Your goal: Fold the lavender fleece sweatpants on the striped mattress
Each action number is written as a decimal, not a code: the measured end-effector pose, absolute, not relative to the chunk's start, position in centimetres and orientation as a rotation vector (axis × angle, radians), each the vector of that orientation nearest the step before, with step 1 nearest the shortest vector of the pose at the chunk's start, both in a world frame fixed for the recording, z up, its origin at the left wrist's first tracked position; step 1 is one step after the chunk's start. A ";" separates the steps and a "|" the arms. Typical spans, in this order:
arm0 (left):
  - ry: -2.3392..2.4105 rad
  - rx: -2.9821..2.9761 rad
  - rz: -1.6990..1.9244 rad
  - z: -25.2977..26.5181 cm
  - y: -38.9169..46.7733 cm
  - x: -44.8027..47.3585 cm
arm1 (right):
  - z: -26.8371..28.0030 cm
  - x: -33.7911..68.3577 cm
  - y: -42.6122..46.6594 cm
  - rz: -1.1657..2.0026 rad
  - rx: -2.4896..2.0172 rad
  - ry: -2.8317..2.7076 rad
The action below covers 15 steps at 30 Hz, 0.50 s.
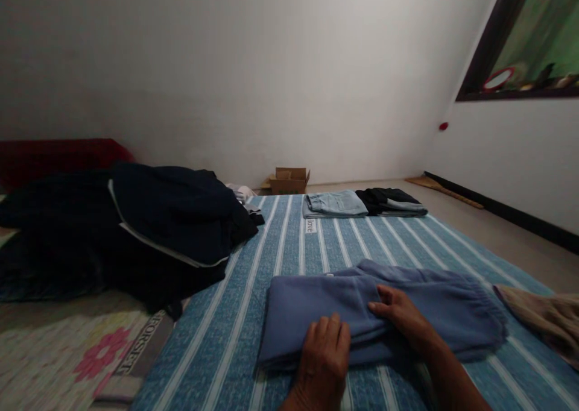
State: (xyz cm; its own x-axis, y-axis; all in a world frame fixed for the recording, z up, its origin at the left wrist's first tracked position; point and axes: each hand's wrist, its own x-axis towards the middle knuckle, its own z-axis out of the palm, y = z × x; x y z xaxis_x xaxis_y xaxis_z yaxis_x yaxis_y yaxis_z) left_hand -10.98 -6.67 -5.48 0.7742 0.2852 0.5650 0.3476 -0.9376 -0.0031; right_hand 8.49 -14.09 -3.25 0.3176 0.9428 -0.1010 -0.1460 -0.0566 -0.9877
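Both hands rest flat on a folded purple-blue fleece garment (362,311) at 6 o'clock on the bed; the left hand (324,355) lies palm down on its near edge, fingers (335,332) together and extended, gripping nothing; the right hand (400,314) presses a little further up, at 5 o'clock, fingers pointing toward 9 o'clock, likewise flat and holding nothing, only pinning the cloth

What could go wrong, as a judgement: the fleece looks thick and springy, so the top layer may slide or spring open if pressure is uneven; the elastic waistband at 3 o'clock could bunch and skew the fold; a drag toward the near edge could rumple the sheet beneath

The surface is a blue and white striped sheet (289,248), soft and yielding; a floral quilt (67,357) lies at 8 o'clock; a heap of dark clothes (149,224) sits at 10 o'clock, well apart; folded light denim (335,204) and a folded black garment (391,201) lie side by side at 12 to 1 o'clock; a beige cloth (547,314) shows at 3 o'clock; beyond, a cardboard box (289,180) stands on the floor against a plain white wall (271,67); the room is dim
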 end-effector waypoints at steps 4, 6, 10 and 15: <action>-0.486 -2.798 -0.920 -6.0 -4.9 -13.2 | -3.3 8.6 -13.9 1.064 -1.299 -0.810; -0.477 -2.759 -0.922 -6.0 -3.9 -14.3 | -3.2 8.6 -13.8 1.047 -1.308 -0.811; -0.460 -2.690 -0.845 -5.6 -1.8 -16.5 | -2.9 8.6 -13.6 1.029 -1.297 -0.796; -0.408 -2.577 -0.819 -5.0 0.4 -18.5 | -3.0 8.6 -13.2 1.005 -1.299 -0.769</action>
